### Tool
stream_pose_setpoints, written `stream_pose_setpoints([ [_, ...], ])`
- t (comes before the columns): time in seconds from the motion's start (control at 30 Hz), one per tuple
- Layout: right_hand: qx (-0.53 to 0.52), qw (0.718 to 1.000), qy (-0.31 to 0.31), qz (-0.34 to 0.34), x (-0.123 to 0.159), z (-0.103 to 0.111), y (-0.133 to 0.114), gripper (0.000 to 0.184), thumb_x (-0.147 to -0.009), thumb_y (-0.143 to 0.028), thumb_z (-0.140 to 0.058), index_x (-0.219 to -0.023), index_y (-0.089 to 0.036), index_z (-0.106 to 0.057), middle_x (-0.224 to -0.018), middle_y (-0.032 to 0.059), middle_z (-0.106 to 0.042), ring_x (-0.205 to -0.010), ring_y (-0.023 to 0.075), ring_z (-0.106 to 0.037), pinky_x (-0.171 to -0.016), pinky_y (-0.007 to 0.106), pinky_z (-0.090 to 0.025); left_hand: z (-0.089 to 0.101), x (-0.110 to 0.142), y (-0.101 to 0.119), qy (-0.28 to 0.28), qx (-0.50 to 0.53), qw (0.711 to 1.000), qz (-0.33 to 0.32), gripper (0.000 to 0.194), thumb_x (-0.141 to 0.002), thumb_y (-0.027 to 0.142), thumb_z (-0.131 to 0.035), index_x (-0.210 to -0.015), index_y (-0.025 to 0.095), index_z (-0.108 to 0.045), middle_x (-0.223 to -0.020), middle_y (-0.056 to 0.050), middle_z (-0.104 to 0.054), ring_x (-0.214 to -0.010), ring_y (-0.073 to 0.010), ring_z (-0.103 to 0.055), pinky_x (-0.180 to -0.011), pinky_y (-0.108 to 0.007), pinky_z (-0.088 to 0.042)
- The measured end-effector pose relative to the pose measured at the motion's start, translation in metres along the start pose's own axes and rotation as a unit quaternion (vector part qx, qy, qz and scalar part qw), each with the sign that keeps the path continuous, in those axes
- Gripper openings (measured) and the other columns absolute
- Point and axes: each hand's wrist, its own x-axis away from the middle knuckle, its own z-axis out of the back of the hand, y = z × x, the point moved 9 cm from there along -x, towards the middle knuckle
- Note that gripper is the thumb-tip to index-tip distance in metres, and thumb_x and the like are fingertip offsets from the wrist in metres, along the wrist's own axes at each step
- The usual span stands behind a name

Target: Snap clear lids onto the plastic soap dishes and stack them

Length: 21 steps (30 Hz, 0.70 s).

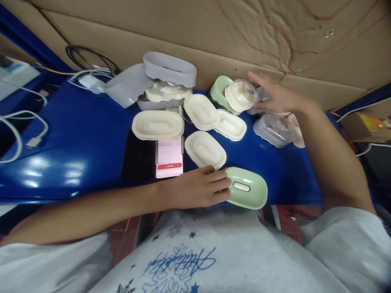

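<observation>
- At the near edge of the surface (76, 162), within easy reach: green dish (253, 191), hollow side up, pale oval inset (241, 186) showing in its floor.
- Along its left rim, fingers of the left hand (195, 189), apparently to steady it; impossible to tell whether in a closed grip or only in light contact, with the thumb's hold unclear.
- Just left of that hand, flat and side by side: lit phone (169, 158), face up, probably for easy viewing, and dark phone (139, 156).
- Just beyond the green dish: cream tray (206, 150), with more cream trays (200, 110) farther back, all hollow side up, some close enough to touch or overlap, likely to save room.
- To the right, grey domed piece (275, 129), flat and stable on its broad base.
- Farther back: right hand (276, 97), grip open with fingers spread, beside domed cream piece (240, 95); no firm hold visible.
- Behind and left, grey tub (169, 72) atop other pieces, probably for compactness; grey sleeve (126, 85) tilted alongside.
- At the very back, upright cardboard (183, 30).
</observation>
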Motion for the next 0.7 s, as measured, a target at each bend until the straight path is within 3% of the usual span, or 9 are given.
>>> stream_pose_setpoints([
  [0.1,-0.003,1.000,-0.013,0.004,-0.007,0.005,0.001,0.124,-0.078,-0.024,-0.097,-0.176,-0.010,-0.022,-0.172,0.0206,-0.044,-0.159,0.0329,-0.043,-0.132,0.044,-0.031,-0.004,0.001,-0.006,0.003,0.008,1.000,0.021,0.014,-0.107,0.013,-0.064,-0.120,0.015,-0.070,-0.126,-0.009,-0.072,-0.117,-0.0250,-0.068,-0.095,-0.037,-0.059],
  [0.23,-0.024,0.999,-0.023,0.036,-0.012,0.004,-0.007,0.125,-0.073,-0.050,-0.089,-0.173,-0.007,-0.028,-0.176,0.0212,-0.035,-0.162,0.0370,-0.035,-0.130,0.044,-0.027,-0.011,0.005,-0.018,0.021,0.045,0.996,0.069,0.033,-0.104,0.005,-0.063,-0.136,0.014,-0.065,-0.149,-0.017,-0.064,-0.143,-0.0307,-0.061,-0.116,-0.042,-0.056],
  [0.33,-0.063,0.997,-0.006,0.053,-0.009,0.003,-0.015,0.119,-0.076,-0.065,-0.076,-0.170,-0.005,-0.035,-0.170,0.0178,-0.046,-0.157,0.0359,-0.045,-0.125,0.043,-0.035,-0.015,0.006,-0.023,0.020,0.082,0.992,0.089,0.034,-0.105,0.008,-0.063,-0.139,0.012,-0.064,-0.154,-0.021,-0.059,-0.147,-0.0349,-0.058,-0.115,-0.044,-0.058],
  [0.4,-0.082,0.995,0.031,0.055,0.000,0.009,-0.018,0.116,-0.079,-0.068,-0.073,-0.167,-0.002,-0.038,-0.164,0.0174,-0.053,-0.152,0.0335,-0.051,-0.122,0.040,-0.039,-0.011,0.005,-0.023,0.023,0.079,0.994,0.078,0.028,-0.107,0.010,-0.062,-0.135,0.012,-0.065,-0.150,-0.020,-0.062,-0.140,-0.0330,-0.063,-0.112,-0.043,-0.059],
  [0.5,-0.083,0.987,0.115,0.074,0.028,0.024,-0.026,0.112,-0.088,-0.068,-0.073,-0.168,0.000,-0.033,-0.170,0.0205,-0.045,-0.155,0.0313,-0.047,-0.126,0.037,-0.035,-0.001,0.004,-0.022,0.017,0.032,0.998,0.058,0.018,-0.107,0.010,-0.062,-0.123,0.015,-0.069,-0.135,-0.014,-0.070,-0.119,-0.0271,-0.070,-0.103,-0.041,-0.059],
  [0.57,-0.071,0.979,0.163,0.104,0.059,0.031,-0.040,0.109,-0.095,-0.066,-0.075,-0.172,-0.004,-0.028,-0.175,0.0221,-0.037,-0.159,0.0324,-0.042,-0.130,0.042,-0.034,0.006,0.004,-0.021,0.012,-0.001,0.999,0.048,0.010,-0.108,0.014,-0.063,-0.115,0.017,-0.070,-0.119,-0.010,-0.073,-0.105,-0.0241,-0.070,-0.096,-0.039,-0.057],
  [0.7,-0.044,0.975,0.174,0.130,0.129,0.009,-0.079,0.104,-0.096,-0.066,-0.078,-0.177,-0.024,-0.028,-0.172,0.0158,-0.045,-0.158,0.0370,-0.046,-0.131,0.057,-0.040,0.017,0.007,-0.016,0.004,-0.026,0.999,0.018,0.007,-0.108,0.024,-0.068,-0.106,0.017,-0.070,-0.098,-0.005,-0.070,-0.089,-0.0209,-0.066,-0.081,-0.035,-0.051],
])
